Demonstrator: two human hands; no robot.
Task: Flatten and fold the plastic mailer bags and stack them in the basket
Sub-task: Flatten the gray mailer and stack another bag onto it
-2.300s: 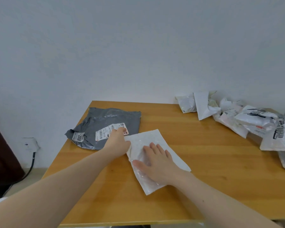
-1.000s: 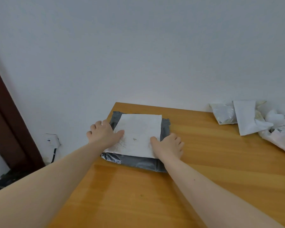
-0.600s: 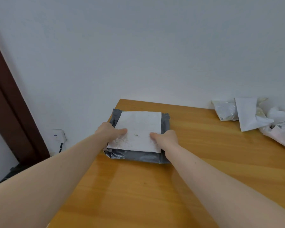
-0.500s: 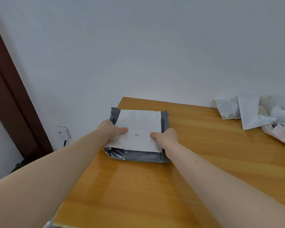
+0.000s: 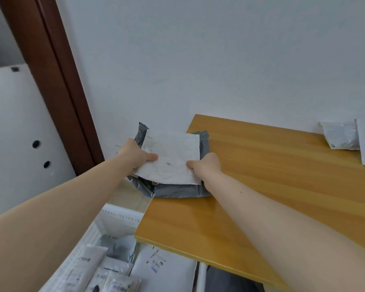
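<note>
The folded mailer bags, a white mailer (image 5: 171, 159) lying on top of a grey mailer (image 5: 177, 189), are held as one little stack, half over the left corner of the table (image 5: 272, 175) and half out past its edge. The left hand (image 5: 135, 158) grips the stack's left side, thumb on top of the white one, fingers hidden underneath. The right hand (image 5: 205, 166) clamps the right side the same way. Pinching from both sides makes sense to me, since slippery folded plastic would spring open or slide apart otherwise.

Down below the table edge sits the white basket (image 5: 118, 220), slotted wall visible, and it already has several flat mailers in it, white ones with printed labels plus a grey one. Looks like this pair is headed down there next.

More unfolded bags (image 5: 343, 139) wait at the far right of the table.
</note>
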